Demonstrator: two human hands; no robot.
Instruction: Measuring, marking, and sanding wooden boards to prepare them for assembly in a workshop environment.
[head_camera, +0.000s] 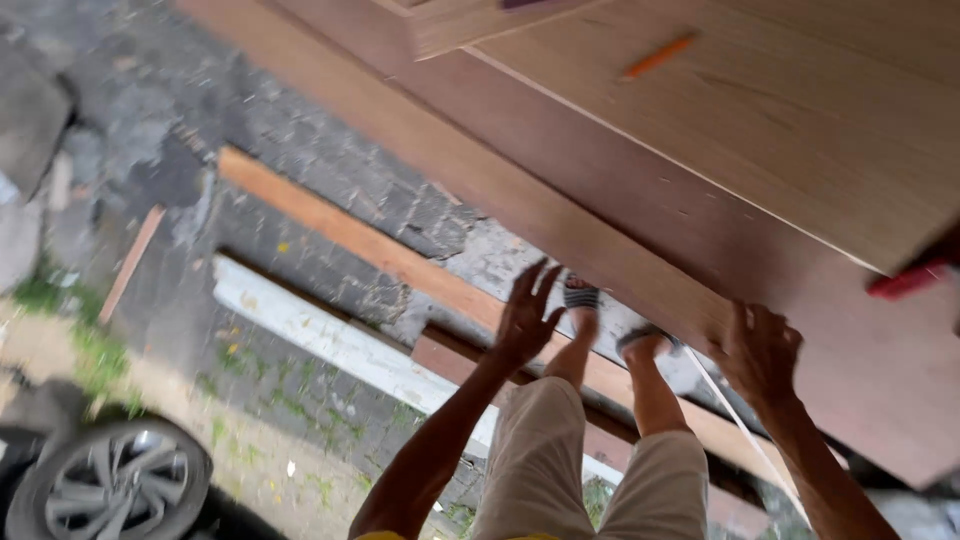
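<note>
Lower left of the frame: car wheel on a grassy verge; above it, stone paving with a long wooden plank and a white board lying diagonally; centre: left hand raised with fingers spread wide, holding nothing, just off the lower edge of the large reddish-brown panel (contact cannot be told through the blur); below it, two legs in light shorts and striped sandals; right of centre: right hand curled over that panel's edge, gripping it; upper right: lighter plywood sheet stacked on the panel, orange pencil on top.
</note>
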